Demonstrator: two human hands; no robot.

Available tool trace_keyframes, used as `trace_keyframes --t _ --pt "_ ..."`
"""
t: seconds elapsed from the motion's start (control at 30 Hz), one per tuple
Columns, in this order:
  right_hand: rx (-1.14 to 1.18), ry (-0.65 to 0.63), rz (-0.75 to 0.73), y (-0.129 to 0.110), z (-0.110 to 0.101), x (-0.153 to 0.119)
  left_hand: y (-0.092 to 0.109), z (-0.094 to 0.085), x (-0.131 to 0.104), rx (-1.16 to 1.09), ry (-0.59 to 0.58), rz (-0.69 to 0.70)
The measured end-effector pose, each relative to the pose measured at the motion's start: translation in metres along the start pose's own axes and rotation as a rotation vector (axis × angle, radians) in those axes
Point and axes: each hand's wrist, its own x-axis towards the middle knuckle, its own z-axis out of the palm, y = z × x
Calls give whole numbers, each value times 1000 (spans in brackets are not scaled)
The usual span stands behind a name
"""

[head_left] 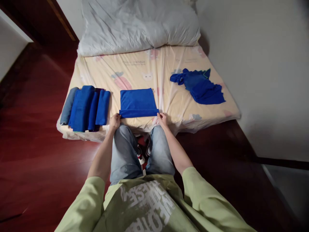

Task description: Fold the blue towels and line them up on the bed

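A blue cloth (138, 100) lies flat on the bed in front of me, its near edge turned over into a narrow band. My left hand (115, 121) pinches the left end of that band, and my right hand (162, 118) pinches its right end. To the left, several rolled or folded blue cloths (84, 108) lie side by side, one of them greyer. Crumpled blue cloths (201, 88) lie in a loose heap on the right part of the bed.
The bed (140, 75) has a pale patterned sheet under thin clear plastic. A grey-white quilt (142, 27) is bunched at its far end. A wall (260, 71) stands close on the right. Dark red floor (36, 138) shows on the left.
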Motion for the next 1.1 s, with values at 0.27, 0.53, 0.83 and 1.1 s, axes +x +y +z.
trace_keyframes --t 0.27,0.53,0.83,1.1 --pt "56 4 103 -1 2 3 -7 10 10 -41 26 36" --pt "-16 69 159 5 18 8 -9 10 10 79 -4 9" --pt "-20 103 166 8 25 9 -9 6 9 73 -27 -22" --pt "-122 134 219 14 30 11 -8 13 9 137 -5 8"
